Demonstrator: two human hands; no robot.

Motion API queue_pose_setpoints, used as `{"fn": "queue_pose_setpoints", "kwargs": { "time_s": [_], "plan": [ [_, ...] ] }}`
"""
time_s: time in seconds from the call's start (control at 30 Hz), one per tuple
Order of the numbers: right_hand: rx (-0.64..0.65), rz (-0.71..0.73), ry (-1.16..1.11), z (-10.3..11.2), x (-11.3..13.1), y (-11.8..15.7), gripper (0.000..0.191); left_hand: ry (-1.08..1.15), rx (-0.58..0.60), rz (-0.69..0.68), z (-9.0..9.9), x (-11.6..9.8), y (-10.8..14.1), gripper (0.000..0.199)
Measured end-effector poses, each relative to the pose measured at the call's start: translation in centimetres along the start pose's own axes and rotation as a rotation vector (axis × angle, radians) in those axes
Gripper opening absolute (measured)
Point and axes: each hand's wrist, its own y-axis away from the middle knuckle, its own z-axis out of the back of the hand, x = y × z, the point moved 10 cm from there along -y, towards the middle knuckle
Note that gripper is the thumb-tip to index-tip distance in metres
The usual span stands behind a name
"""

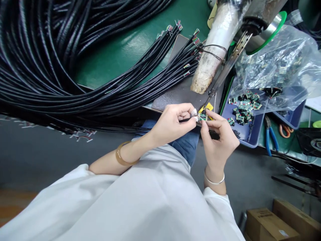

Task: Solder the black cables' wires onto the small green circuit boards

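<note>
My left hand (175, 122) pinches the end of a black cable (185, 119), close to its bared wires. Between thumb and fingers, my right hand (218, 135) grips a small green circuit board (202, 116), which meets the wire ends. Just above the board, the tip of a soldering iron (227, 68) points down beside a yellow piece (209, 107). Whether the tip touches the board I cannot tell. A white, dirt-stained tube (213, 47) hangs to the left of the iron.
Thick bundles of black cables (100, 100) cover the left of the green table (122, 50). On the right are a blue tray (255, 135) with many small boards, a plastic bag (288, 63), blue-handled pliers (271, 137) and a solder reel (265, 35). Cardboard boxes (271, 224) stand lower right.
</note>
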Motion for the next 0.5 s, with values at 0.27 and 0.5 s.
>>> {"fn": "queue_pose_setpoints", "kwargs": {
  "time_s": [0.27, 0.5],
  "plan": [
    [-0.097, 0.028, -0.053, 0.1, -0.3, -0.7, 0.013, 0.094, 0.015, 0.052, 0.0, 0.2, -1.3, 0.012],
    [-0.098, 0.003, -0.082, 0.2, -0.4, -1.4, 0.015, 0.228, 0.013, 0.115, -0.3, -0.5, -2.2, 0.01]
  ]
}}
